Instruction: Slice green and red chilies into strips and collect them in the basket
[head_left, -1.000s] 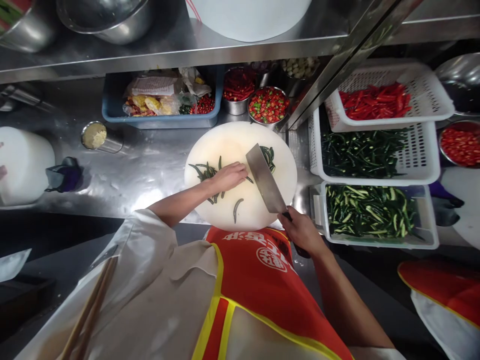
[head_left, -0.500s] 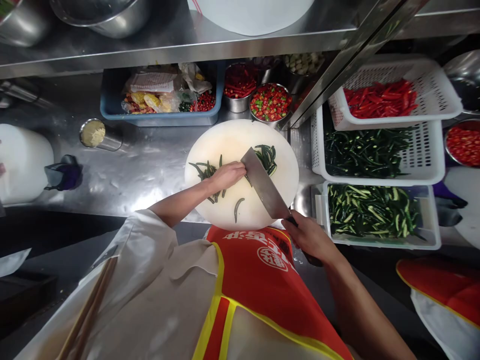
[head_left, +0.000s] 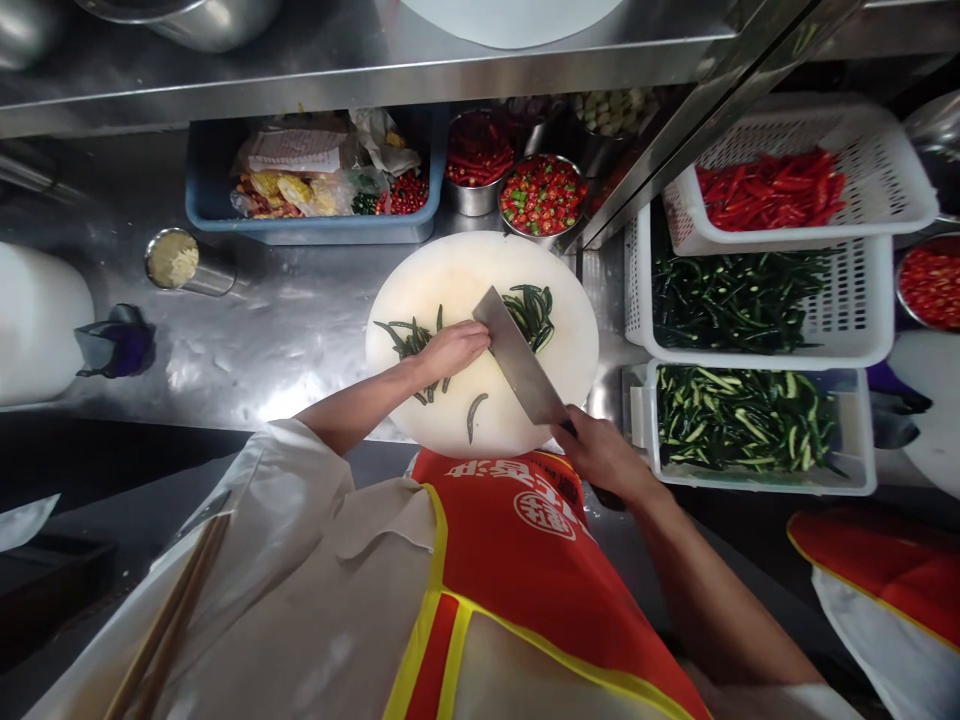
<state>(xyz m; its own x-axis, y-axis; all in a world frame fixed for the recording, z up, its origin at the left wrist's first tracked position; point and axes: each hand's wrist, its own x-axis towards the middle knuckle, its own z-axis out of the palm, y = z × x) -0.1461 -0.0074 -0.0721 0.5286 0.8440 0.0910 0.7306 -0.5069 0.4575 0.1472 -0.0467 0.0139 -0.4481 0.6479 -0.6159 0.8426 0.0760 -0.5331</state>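
Note:
On a round white cutting board (head_left: 420, 270), my left hand (head_left: 454, 348) has its fingers closed at the cleaver's far end. A green chili showed at those fingertips a moment ago; hand and blade now cover it. My right hand (head_left: 600, 450) grips the handle of the cleaver (head_left: 521, 360), whose broad blade slants across the board. Left of the blade, whole green chilies (head_left: 405, 338) lie partly under my left wrist. Split green chilies (head_left: 531, 316) are heaped to its right. One single chili (head_left: 475, 415) rests near the board's front edge.
Behind the board stand a blue bin (head_left: 307, 232) of bagged ingredients and a bowl of chopped red chilies (head_left: 544, 195). At right are a white basket of red chilies (head_left: 772, 190), green chilies below it, and a tub of cut green chilies (head_left: 742, 420). A metal shelf (head_left: 300, 90) overhangs the back.
The cleaver and my right hand have shifted slightly up and left. The chili bit seen beside the blade at my left fingertips is now hidden. The whole view has moved a little.

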